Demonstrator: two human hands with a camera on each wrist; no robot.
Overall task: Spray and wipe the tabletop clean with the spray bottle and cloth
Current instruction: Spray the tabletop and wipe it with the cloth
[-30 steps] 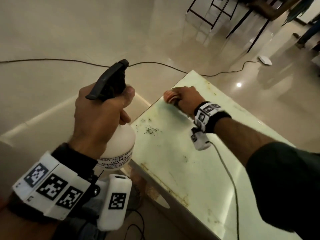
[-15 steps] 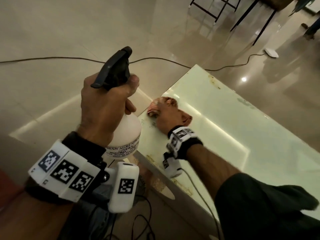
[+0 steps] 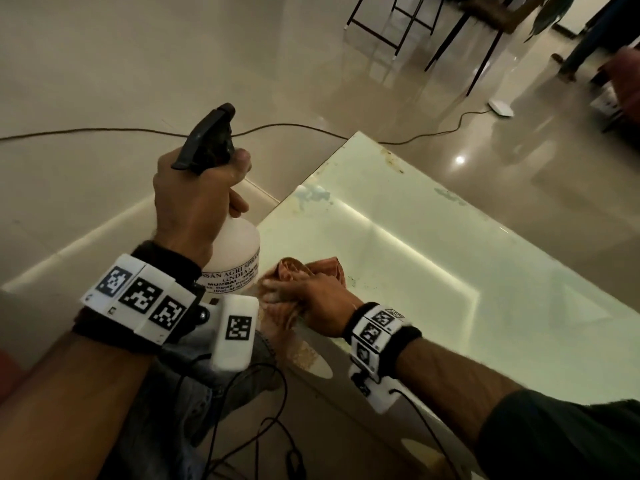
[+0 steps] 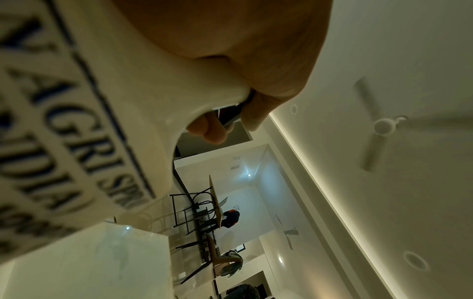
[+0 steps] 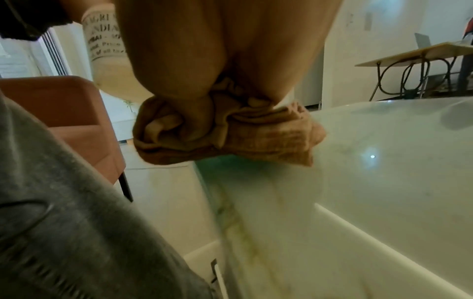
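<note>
While the left hand point(image 3: 194, 202) wraps its fingers round the neck of the spray bottle point(image 3: 235, 251), it holds the bottle upright in the air just off the near-left side of the tabletop point(image 3: 433, 271). The bottle is white with dark printed lettering, and its dark trigger head point(image 3: 209, 138) juts above the knuckles; from the left wrist view a fingertip point(image 4: 207, 129) curls in under the neck. A banded wrist camera point(image 3: 138, 303) with black-and-white markers sits on that forearm, and dark wires point(image 3: 242, 427) trail down below it.

Just to the right of the bottle's base, the right hand point(image 3: 311, 306) is closed on a bunched peach-coloured cloth point(image 3: 301, 271), pressing it down at the near-left edge of the pale, glossy tabletop. In the right wrist view the cloth point(image 5: 230, 131) is crumpled between the fingers and partly overhangs the table's edge. Faint yellowish stains point(image 3: 391, 159) show near the far corner, and a smudge point(image 3: 311, 195) lies nearer the left edge.

Farther right and beyond, a thin cable point(image 3: 415, 136) runs across the shiny floor to a small white device point(image 3: 500, 108), near dark metal furniture legs point(image 3: 450, 46).
</note>
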